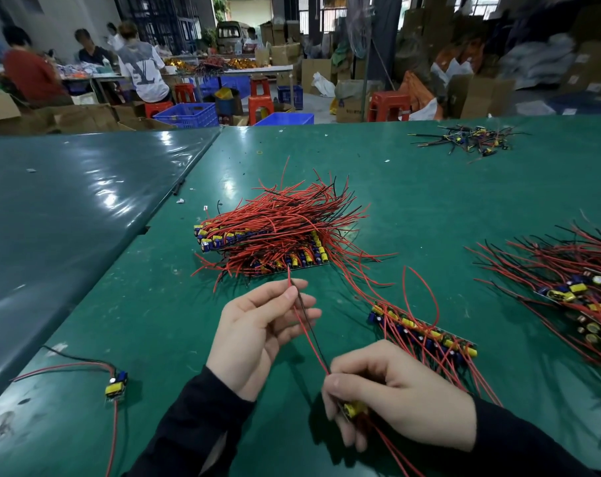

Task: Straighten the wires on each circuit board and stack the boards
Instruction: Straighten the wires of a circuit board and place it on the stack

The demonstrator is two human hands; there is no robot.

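My right hand [400, 394] sits nearest me, low over the green table [147, 304], its fingers curled tight round a small circuit board [352, 409]. Only a yellow part of that board peeks out under my palm, so I cannot tell which way it faces. From my right thumb a red wire and a black wire [307, 330] run up and away together, nearly taut. My left hand [257, 333] takes their far ends: thumb and forefinger pinch the pair near the tip, while the other fingers hang loosely spread, touching nothing.

More red leads trail out below my right wrist toward me. To the left, well apart from both hands, a single board [115, 385] lies flat with its red and black wires curving off to the left. Just beside my right hand, on the far side, a row of boards [426, 333] lies at a slant, its red wires looping upward.

Beyond my left fingertips is the big stack of boards [264, 242], wires fanning away to the right. Another heap [574, 290] lies at the right edge. Far off on the table is a small tangle of dark wires [467, 139], and past the table people sit among red stools [259, 98] and blue crates [187, 115].
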